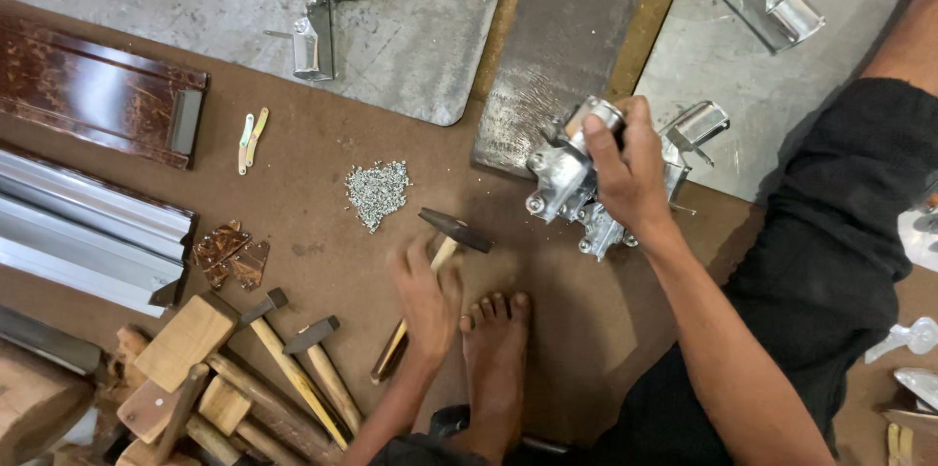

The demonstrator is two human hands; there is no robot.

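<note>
While the left hand (427, 298) grips a hammer (437, 271), the right hand (625, 173) clasps a metal bracket (562, 188).

3 hammers are showing: 1 (445, 241) under the left hand and 2 more (283, 349) (320, 360) lying beside the wood blocks. 4 shiny metal corner clamps are lying about: 1 (344, 7) and 1 (772, 7) on the steel plates, 2 (567, 183) (696, 124) at the right hand. 1 pile of small nails (377, 190) and 2 frame mouldings, 1 brown (98, 90) and 1 silver (93, 227), are resting on the board.
</note>
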